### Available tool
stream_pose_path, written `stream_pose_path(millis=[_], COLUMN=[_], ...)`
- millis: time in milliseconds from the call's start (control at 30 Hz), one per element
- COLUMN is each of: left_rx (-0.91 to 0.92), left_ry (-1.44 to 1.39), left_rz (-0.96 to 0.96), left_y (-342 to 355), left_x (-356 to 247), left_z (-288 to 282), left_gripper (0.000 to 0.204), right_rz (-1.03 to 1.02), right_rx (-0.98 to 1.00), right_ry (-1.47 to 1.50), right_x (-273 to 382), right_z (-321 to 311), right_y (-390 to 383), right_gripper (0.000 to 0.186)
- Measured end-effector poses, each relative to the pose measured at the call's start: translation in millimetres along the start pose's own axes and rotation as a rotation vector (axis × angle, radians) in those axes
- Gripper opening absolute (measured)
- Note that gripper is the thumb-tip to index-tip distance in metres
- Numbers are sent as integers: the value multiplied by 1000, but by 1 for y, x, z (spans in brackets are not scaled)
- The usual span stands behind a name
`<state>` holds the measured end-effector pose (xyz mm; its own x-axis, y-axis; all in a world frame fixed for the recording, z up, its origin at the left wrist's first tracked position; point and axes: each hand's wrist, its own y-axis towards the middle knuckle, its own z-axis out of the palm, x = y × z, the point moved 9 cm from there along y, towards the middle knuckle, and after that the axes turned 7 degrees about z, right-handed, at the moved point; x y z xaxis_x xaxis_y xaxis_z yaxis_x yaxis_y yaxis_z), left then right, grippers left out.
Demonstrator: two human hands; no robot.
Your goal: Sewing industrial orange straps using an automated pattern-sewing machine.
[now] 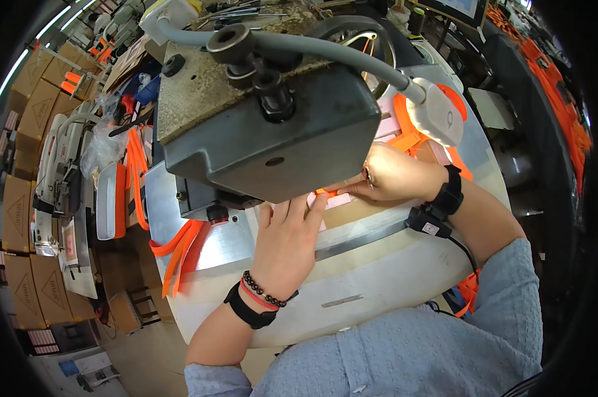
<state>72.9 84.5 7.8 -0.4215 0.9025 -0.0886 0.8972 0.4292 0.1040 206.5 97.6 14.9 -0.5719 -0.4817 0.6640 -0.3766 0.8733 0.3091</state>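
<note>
A dark sewing machine head [272,132] hangs over a steel work plate [229,251]. My left hand [285,245] lies palm down below it, fingers stretched forward onto pink pieces [338,198], their tips partly under the head. To its right, my right hand [391,175] has its fingers bent around a small orange piece [324,192] beside the pink ones; the machine partly hides them. Behind that hand are more orange strips [405,140] and pink pieces. A loose bundle of orange strips [180,248] hangs at the plate's left.
A grey tube runs to a white lamp head [434,109] at the right. An orange-and-white tray [111,198], another machine [57,165] and stacked cartons [22,218] stand left. A dark bench with orange material [544,79] runs along the right. A black device [426,221] sits at the plate's edge.
</note>
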Motion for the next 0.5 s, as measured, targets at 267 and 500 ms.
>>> stream_pose_path(millis=[267, 500], left_rx=[-21, -35], left_ry=[-33, -56], left_rz=[-10, -4], left_y=[-1, -1], left_x=[0, 0], left_z=[-1, -3], left_gripper=[57, 55], right_rz=[66, -45], right_rx=[55, 61], right_ry=[91, -28], right_x=[-5, 3], right_z=[2, -1], right_y=[-1, -1], right_gripper=[20, 17])
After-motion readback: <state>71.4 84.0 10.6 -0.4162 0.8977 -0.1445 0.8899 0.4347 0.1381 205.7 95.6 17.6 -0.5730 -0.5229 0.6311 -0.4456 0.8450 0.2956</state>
